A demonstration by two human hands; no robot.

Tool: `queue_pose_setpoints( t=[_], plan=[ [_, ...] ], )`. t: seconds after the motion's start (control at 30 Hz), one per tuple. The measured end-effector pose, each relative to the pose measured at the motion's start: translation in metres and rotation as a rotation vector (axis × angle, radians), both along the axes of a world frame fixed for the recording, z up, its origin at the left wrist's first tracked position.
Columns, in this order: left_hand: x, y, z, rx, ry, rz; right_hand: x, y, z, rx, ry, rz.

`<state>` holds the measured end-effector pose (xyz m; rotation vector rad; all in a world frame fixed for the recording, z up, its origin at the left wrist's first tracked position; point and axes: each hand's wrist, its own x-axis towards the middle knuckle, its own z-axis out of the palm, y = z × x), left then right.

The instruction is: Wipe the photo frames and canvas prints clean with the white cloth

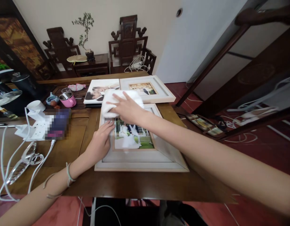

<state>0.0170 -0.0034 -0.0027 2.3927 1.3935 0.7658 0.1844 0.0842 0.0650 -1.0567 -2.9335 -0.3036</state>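
A framed photo [135, 160] with a pale wooden frame lies flat on the brown table. My right hand [127, 108] presses, fingers spread, on a white cloth [107, 102] that covers the upper left part of this frame. Beside it, my left hand [101, 141] rests on the frame's left side, its fingertips near the cloth's lower edge; whether it grips the frame's edge is hard to tell. Behind the cloth lie a second framed picture [165, 89] and a white-covered photo album or panel [112, 83].
Left on the table [76, 157] are a white power strip [39, 128] with cables, a phone [58, 124], a clear hair clip [24, 163], a pink cup [67, 99] and a white cup [36, 106]. Dark wooden chairs [128, 44] stand behind.
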Motion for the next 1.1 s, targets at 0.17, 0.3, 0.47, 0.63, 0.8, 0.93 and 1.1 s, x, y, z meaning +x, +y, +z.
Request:
queue_pose_setpoints(
  t=[0.17, 0.3, 0.47, 0.63, 0.8, 0.93, 1.1],
  plan=[
    [0.0, 0.001, 0.002, 0.002, 0.036, -0.015, -0.005, -0.003, -0.004, -0.112, -0.013, 0.105],
    [-0.002, 0.001, 0.002, 0.021, 0.017, -0.029, 0.01, -0.005, 0.001, -0.156, -0.063, 0.068],
    [-0.004, 0.001, -0.001, 0.011, -0.032, -0.051, 0.049, -0.01, 0.007, -0.156, -0.148, -0.017],
    [-0.002, -0.001, 0.0, -0.026, -0.015, -0.005, 0.106, -0.014, 0.009, -0.192, -0.207, -0.197],
    [0.0, -0.002, 0.0, -0.045, 0.036, 0.036, 0.138, -0.042, 0.003, -0.172, -0.144, -0.217],
    [0.001, -0.002, 0.0, -0.035, 0.028, 0.041, 0.143, -0.095, -0.001, -0.181, -0.018, -0.119],
    [0.0, -0.001, -0.001, -0.031, 0.055, 0.04, 0.144, -0.116, 0.001, -0.198, -0.005, -0.157]
  ],
)
